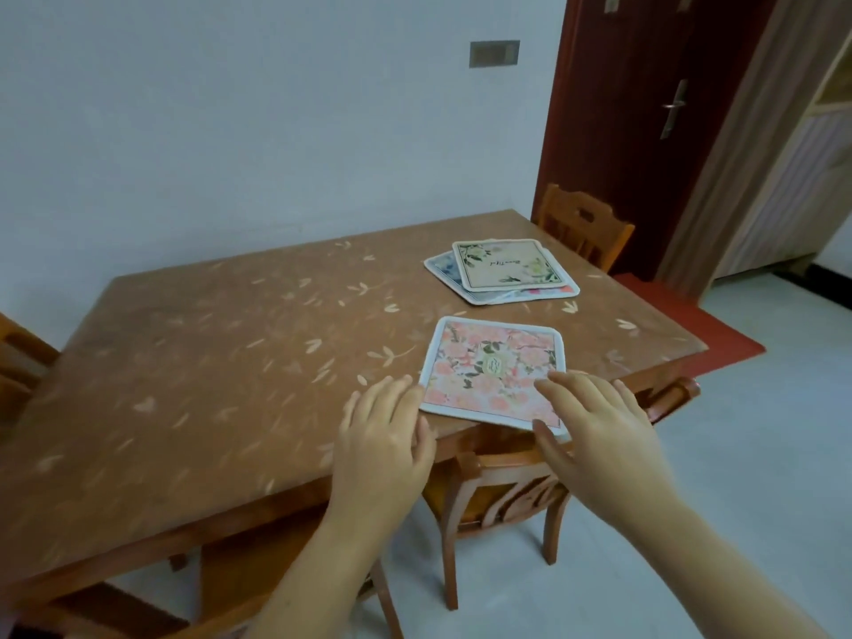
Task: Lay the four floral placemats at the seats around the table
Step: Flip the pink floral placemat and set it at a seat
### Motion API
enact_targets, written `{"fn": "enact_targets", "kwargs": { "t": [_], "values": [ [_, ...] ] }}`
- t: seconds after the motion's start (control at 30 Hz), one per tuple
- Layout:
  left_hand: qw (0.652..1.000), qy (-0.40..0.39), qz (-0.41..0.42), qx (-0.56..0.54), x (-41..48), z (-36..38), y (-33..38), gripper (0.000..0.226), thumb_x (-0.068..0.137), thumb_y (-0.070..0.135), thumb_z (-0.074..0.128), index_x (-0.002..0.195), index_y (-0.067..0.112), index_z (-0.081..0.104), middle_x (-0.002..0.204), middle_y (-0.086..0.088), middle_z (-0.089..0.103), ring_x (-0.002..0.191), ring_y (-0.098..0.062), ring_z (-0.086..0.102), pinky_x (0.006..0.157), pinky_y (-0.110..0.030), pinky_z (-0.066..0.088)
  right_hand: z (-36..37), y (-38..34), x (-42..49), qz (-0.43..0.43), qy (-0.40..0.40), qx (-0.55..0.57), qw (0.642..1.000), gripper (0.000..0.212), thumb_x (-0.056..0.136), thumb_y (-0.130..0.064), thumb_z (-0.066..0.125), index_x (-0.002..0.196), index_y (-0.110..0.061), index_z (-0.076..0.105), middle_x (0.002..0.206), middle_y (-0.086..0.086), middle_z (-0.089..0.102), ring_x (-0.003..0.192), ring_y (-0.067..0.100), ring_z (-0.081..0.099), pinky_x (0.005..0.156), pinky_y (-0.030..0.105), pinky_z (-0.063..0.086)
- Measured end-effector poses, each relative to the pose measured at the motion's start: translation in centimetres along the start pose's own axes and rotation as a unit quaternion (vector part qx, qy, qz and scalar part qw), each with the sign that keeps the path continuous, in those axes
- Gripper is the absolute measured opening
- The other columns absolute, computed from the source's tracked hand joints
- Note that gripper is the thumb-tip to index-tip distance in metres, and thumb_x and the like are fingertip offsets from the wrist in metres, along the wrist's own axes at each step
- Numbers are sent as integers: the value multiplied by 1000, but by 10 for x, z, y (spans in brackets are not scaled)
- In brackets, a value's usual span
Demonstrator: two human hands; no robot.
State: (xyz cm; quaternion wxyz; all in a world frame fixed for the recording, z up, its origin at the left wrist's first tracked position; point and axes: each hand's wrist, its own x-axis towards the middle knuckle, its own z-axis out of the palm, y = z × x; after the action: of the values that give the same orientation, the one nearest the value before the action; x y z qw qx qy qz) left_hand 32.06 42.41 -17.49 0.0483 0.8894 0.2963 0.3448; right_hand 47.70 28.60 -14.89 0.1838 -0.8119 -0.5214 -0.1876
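Observation:
A pink floral placemat (488, 366) lies flat at the near edge of the brown table (207, 362), in front of a chair. My left hand (382, 435) rests at the mat's left edge, fingers straight. My right hand (594, 422) lies over the mat's right near corner, fingers spread and relaxed. Farther back on the table lies a loose stack of placemats: a cream one with green leaves (507, 265) on top, a blue-and-white one (445, 267) below it, and a third showing pink-red at the right (548, 292).
A wooden chair (498, 495) is tucked under the table's near edge below the pink mat. Another chair (581, 223) stands at the far end by a dark red door (645, 108). A chair back (18, 357) shows at the left. Pale tiled floor lies to the right.

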Motion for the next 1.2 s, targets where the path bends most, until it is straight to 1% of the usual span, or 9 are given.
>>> {"fn": "enact_targets", "kwargs": {
  "t": [0.07, 0.27, 0.4, 0.63, 0.77, 0.87, 0.97, 1.1, 1.2],
  "values": [
    [1000, -9, 13, -7, 13, 15, -13, 31, 78, 16, 53, 105, 9, 64, 110, -8, 66, 107, -25, 59, 96, -46, 38, 12, 3, 10, 11, -2, -8, 1000, 39, 70, -19, 75, 106, -6, 65, 107, 13, 68, 99, 32, 63, 86, 52, 47],
    [997, -52, 28, -41, 38, 66, -27, 33, 77, 17, 54, 106, 7, 64, 111, -10, 65, 107, -28, 59, 94, -50, 39, 49, 20, 33, 4, -24, -32, 999, 37, 68, -19, 77, 101, -8, 67, 102, 12, 70, 94, 32, 65, 85, 51, 49],
    [996, -73, 23, -50, 51, 97, -35, 36, 78, 19, 53, 111, 7, 61, 117, -10, 63, 111, -28, 56, 96, -46, 33, 82, 39, 50, 11, -61, -16, 998, 38, 71, -21, 75, 106, -9, 65, 107, 11, 69, 99, 33, 63, 88, 53, 47],
    [990, -132, 26, -42, 76, 153, -41, 36, 77, 18, 54, 109, 5, 62, 114, -12, 64, 107, -29, 59, 93, -50, 41, 137, 73, 82, 7, -127, 30, 991, 38, 78, -26, 68, 112, -9, 62, 114, 11, 65, 107, 32, 59, 95, 52, 42],
    [988, -150, 27, -27, 88, 190, -45, 33, 75, 17, 59, 106, 7, 63, 109, -10, 66, 103, -27, 61, 89, -46, 45, 173, 90, 95, -12, -193, 76, 978, 39, 85, -31, 59, 120, -14, 56, 123, 7, 60, 116, 28, 52, 102, 49, 37],
    [985, -165, 42, -16, 91, 217, -48, 29, 75, 17, 64, 103, 9, 64, 106, -7, 67, 101, -25, 61, 88, -43, 47, 199, 100, 101, -38, -224, 85, 970, 39, 85, -31, 58, 119, -12, 56, 121, 8, 60, 115, 29, 52, 99, 48, 40],
    [979, -201, 39, -19, 89, 241, -51, 33, 72, 14, 72, 104, 8, 64, 107, -8, 67, 101, -26, 61, 89, -44, 47, 225, 107, 106, -56, -244, 96, 964, 38, 83, -29, 60, 116, -12, 58, 118, 9, 62, 111, 30, 54, 95, 46, 41],
    [970, -242, 30, -10, 84, 264, -57, 35, 66, 12, 75, 99, 7, 66, 104, -10, 68, 98, -28, 62, 86, -46, 49, 261, 118, 105, -58, -320, 90, 941, 46, 89, -39, 44, 130, -20, 42, 133, 2, 48, 122, 21, 41, 103, 36, 28],
    [966, -259, 17, 0, 80, 273, -62, 33, 67, 14, 75, 98, 8, 66, 104, -9, 67, 99, -28, 62, 87, -46, 49, 280, 124, 103, -47, -362, 88, 927, 49, 90, -41, 41, 133, -20, 36, 136, 0, 43, 124, 20, 37, 104, 34, 27]
  ]
}}
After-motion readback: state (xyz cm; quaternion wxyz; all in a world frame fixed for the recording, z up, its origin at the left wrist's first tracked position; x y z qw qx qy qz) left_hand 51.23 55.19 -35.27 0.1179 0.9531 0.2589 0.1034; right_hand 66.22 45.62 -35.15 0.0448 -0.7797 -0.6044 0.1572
